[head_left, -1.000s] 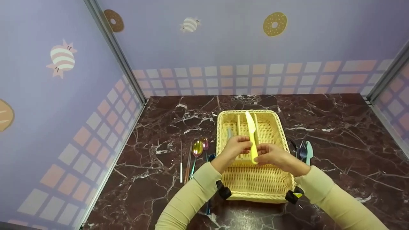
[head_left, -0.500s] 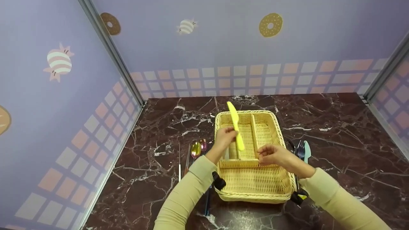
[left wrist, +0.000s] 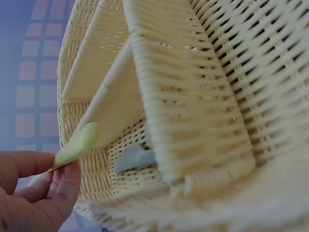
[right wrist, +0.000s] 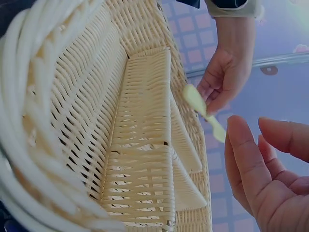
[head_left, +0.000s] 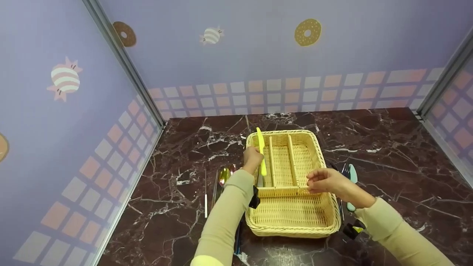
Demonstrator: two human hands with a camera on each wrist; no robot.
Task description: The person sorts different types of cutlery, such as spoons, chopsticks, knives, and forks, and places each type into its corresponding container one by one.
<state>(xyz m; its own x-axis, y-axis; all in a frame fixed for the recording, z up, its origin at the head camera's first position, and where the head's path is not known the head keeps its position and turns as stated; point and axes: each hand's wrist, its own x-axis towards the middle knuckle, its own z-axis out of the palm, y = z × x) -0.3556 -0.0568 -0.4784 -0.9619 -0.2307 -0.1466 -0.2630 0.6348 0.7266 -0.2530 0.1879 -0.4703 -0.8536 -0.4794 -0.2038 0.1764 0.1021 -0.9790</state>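
Enclosure: patterned back wall [head_left: 251, 48] behind a dark marbled desk [head_left: 177, 225].

Basket: the wicker basket [head_left: 292, 232] sits on the desk in front of the person, presumably central so both hands can reach in. A cross wall [head_left: 282, 191] separates a wide front section from three narrow lengthwise compartments, a layout that seems meant for long pieces.

Right hand [head_left: 329, 183]: above the basket's right side, near the cross wall. Fingers slightly bent, thumb apart, nothing between them; likely waiting clear of the left hand's work.

Left hand [head_left: 252, 158]: at the basket's left rim, thumb and fingers pinching the yellow knife [head_left: 261, 144] near its middle, probably for balance and to leave both ends free.

Yellow knife: raised over the left rear compartment, blade toward the back wall, handle toward the person. It runs roughly along the compartment, apparently because it would not fit crosswise there.

Other pieces: mint knife [head_left: 353, 173] and fork [head_left: 346, 170] lie just right of the basket; a white-handled stick [head_left: 206, 205] and gold spoon [head_left: 223, 176] lie left, seemingly within easy reach. Grey knife-like piece [left wrist: 135, 158]: inside the left compartment, partly hidden.
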